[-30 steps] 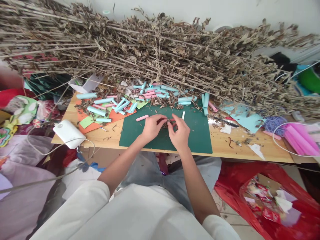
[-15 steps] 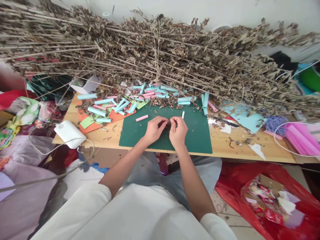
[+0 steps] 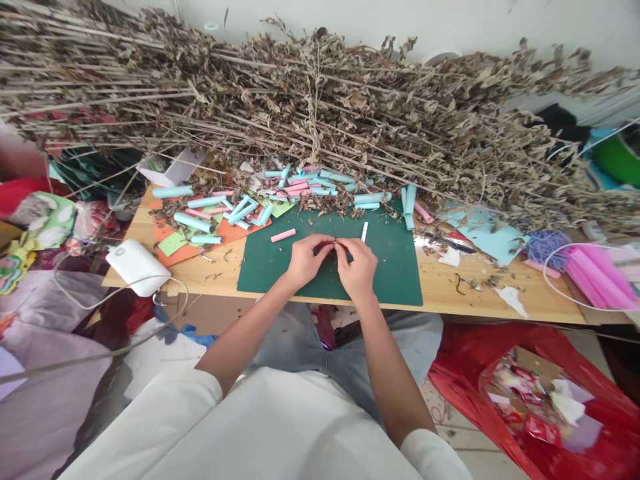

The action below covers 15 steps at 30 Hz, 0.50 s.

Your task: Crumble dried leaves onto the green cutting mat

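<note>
Above the green cutting mat (image 3: 395,270), my left hand (image 3: 306,260) and my right hand (image 3: 358,268) meet at the fingertips, both closed in a pinch. A tiny dark bit shows where the fingers touch; it is too small to name, though its colour resembles the dried leaves around. On the mat, a pink paper tube (image 3: 283,235) lies beyond my left hand. A small white stick-like piece (image 3: 365,231) is just past my right hand.
Dried leafy stalks (image 3: 320,100) span the back of the wooden table (image 3: 450,293). Blue paper tubes (image 3: 194,222) and pink ones lie before them. At left sits a white power bank (image 3: 137,267) with a cable. A red bag of rubbish (image 3: 465,373) stands below right.
The fingertips of my two hands have come together; a small gap separated them before. The tubes and the mat have stayed in place.
</note>
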Each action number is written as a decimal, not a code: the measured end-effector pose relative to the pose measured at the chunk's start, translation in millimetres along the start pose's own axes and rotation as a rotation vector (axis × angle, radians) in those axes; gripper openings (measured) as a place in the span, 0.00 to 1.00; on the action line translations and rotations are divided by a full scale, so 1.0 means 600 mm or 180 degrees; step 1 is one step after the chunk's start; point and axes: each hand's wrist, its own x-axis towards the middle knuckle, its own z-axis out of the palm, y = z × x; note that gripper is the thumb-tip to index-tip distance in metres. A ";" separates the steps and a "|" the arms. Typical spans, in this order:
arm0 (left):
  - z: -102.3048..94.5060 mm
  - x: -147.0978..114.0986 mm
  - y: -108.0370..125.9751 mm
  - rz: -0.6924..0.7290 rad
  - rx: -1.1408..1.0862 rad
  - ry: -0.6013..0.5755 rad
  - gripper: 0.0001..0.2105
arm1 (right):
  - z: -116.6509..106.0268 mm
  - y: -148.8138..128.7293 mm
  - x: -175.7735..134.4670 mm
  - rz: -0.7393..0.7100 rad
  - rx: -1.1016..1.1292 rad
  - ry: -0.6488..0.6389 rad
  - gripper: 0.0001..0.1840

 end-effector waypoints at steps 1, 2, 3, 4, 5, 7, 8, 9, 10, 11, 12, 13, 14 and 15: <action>0.000 0.000 0.001 0.0003 0.0026 -0.0015 0.07 | 0.000 0.000 0.001 -0.0016 -0.0061 -0.0036 0.12; 0.000 -0.001 0.002 0.0014 0.0055 -0.0023 0.07 | 0.000 0.000 0.002 -0.0032 -0.0117 -0.0068 0.12; -0.001 -0.001 0.003 0.0027 0.0081 -0.0021 0.07 | 0.000 0.000 0.004 -0.0034 -0.0158 -0.0082 0.12; -0.001 -0.001 0.004 0.0034 0.0105 -0.0015 0.06 | 0.000 0.000 0.006 -0.0020 -0.0176 -0.0074 0.11; -0.002 -0.001 0.005 0.0040 0.0123 -0.0001 0.06 | -0.001 0.000 0.007 0.0017 -0.0167 -0.0042 0.11; -0.003 0.000 0.007 0.0048 0.0125 0.0057 0.06 | -0.002 0.002 0.009 0.0112 -0.0087 0.0033 0.11; -0.004 0.001 0.007 0.0058 0.0106 0.0079 0.06 | -0.003 0.002 0.010 0.0137 -0.0028 0.0038 0.11; -0.004 0.002 0.007 0.0081 0.0079 0.0097 0.06 | -0.004 0.003 0.010 0.0137 0.0035 0.0019 0.11; -0.004 0.002 0.006 0.0116 0.0047 0.0102 0.07 | -0.004 0.004 0.010 0.0121 0.0091 -0.0006 0.11; -0.004 0.002 0.005 0.0156 0.0013 0.0105 0.07 | -0.005 0.004 0.010 0.0094 0.0141 -0.0025 0.11; -0.004 0.003 0.004 0.0189 -0.0018 0.0097 0.08 | -0.005 0.003 0.010 0.0068 0.0180 -0.0031 0.11; -0.004 0.003 0.002 0.0215 -0.0045 0.0088 0.08 | -0.006 0.003 0.009 0.0055 0.0205 -0.0022 0.11; -0.003 0.003 0.001 0.0234 -0.0065 0.0080 0.09 | -0.006 0.002 0.009 0.0054 0.0215 -0.0008 0.11; -0.003 0.002 0.000 0.0246 -0.0078 0.0068 0.09 | -0.006 0.001 0.009 0.0062 0.0213 -0.0002 0.10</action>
